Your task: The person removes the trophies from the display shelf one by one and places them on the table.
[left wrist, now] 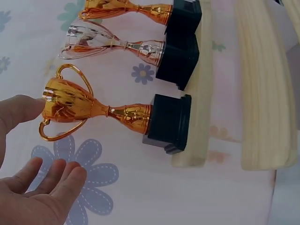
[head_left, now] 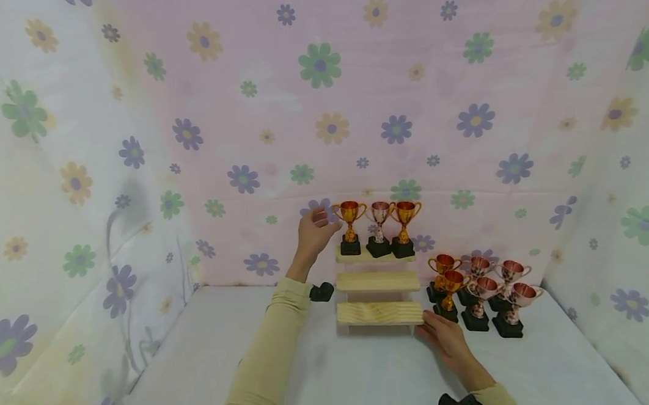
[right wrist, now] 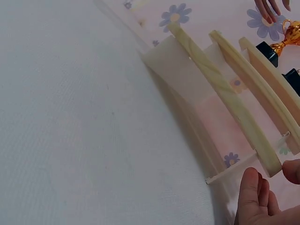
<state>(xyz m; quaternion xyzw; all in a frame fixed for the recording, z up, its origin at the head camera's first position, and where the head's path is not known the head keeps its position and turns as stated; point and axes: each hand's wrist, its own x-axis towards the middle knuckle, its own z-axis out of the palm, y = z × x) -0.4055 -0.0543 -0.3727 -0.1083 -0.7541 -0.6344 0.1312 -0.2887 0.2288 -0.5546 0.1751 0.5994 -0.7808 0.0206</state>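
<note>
My left hand is raised beside a gold trophy cup at the left end of the top step of a three-step wooden display stand. In the left wrist view its thumb reaches the cup's rim, while the other fingers spread loosely away from it. A silver-pink trophy and another gold trophy stand on the same step, to the right. Low down, my right hand holds the right end of the bottom board, with the board's end between thumb and fingers.
Right of the stand, a group of gold trophies and silver-pink trophies stands upright on the white tabletop. Flower-patterned cloth hangs behind and at both sides. Black wrist cameras sit on both wrists.
</note>
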